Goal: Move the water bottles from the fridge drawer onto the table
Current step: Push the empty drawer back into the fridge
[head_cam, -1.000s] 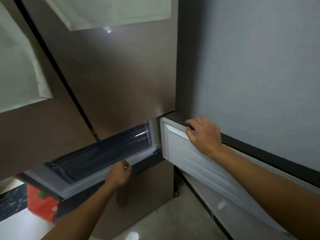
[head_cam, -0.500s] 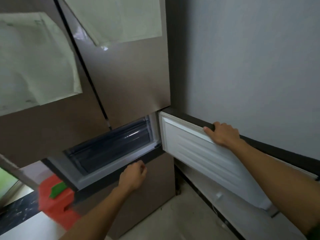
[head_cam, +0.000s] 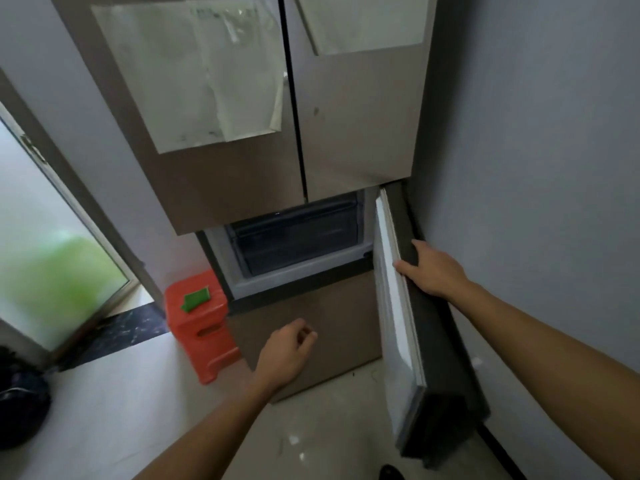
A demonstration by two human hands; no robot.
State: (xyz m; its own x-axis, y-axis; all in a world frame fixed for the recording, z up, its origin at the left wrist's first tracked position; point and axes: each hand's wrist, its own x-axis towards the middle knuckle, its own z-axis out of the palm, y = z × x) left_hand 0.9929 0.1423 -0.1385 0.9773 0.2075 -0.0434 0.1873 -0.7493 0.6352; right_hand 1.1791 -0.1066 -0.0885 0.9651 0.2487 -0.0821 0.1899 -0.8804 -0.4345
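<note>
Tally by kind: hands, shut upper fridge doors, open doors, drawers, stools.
Hands: 2, left hand and right hand
Shut upper fridge doors: 2, upper left door and upper right door
Open lower door: 1
Dark drawer: 1
Orange stool: 1
Total: 7

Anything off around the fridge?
Nothing spilled or damaged. Minor: the paper sheet on the upper fridge door looks creased, and small white spots on the floor by the open lower door could be debris or glare. No bottles visible in the dark drawer.
</note>
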